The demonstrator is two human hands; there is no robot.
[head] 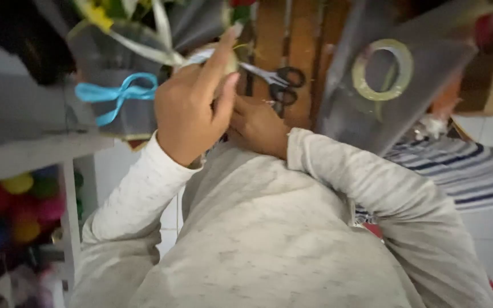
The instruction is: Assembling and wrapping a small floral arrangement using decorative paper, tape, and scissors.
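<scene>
One pale ribbon (144, 48) at eleven o'clock, looped over a grey wrapped bundle (115, 85). One left hand (192, 105), fingers pinched together on that ribbon's end. One right hand (258, 125) just beside at three o'clock, grip hidden, cannot tell. One blue bow (115, 94) at nine o'clock. One pair of scissors (278, 80) and one tape roll (383, 68) toward two o'clock.

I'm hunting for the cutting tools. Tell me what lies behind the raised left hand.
Behind the left hand, black-handled scissors lie on the wooden surface, handles in plain view. The blade tips are covered by its fingers. The right hand sits partly hidden beside it.
</scene>
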